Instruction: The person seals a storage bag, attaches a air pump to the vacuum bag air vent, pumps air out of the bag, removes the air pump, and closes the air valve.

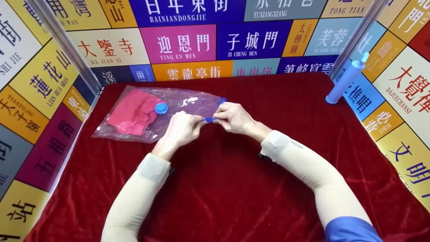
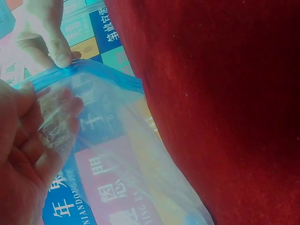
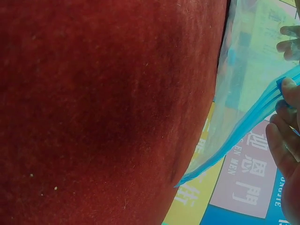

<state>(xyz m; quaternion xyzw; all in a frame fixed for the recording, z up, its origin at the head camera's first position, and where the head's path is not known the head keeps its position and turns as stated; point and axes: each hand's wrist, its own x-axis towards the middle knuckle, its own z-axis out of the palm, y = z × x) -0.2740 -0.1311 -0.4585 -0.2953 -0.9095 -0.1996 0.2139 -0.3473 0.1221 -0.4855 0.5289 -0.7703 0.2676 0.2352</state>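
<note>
A clear plastic vacuum storage bag (image 1: 183, 95) lies on the cloth-covered table, with a folded pinkish-red cloth (image 1: 132, 112) inside and a round blue valve cap (image 1: 161, 108) on its face. Its blue zip edge (image 2: 112, 77) faces right. My left hand (image 1: 184, 127) pinches the bag by this edge between thumb and fingers. Close beside it, my right hand (image 1: 233, 117) pinches the same edge. In the right wrist view, a small blue zip slider (image 3: 281, 84) shows at the right thumb (image 3: 291, 91). The far part of the edge hangs free of both hands.
A light blue hand pump (image 1: 346, 80) stands at the table's back right, near the panel wall. Dark red velvet (image 1: 228, 188) covers the table. Panels with coloured printed signs (image 1: 178, 42) enclose the back and both sides, with metal posts (image 1: 356, 37) at the corners.
</note>
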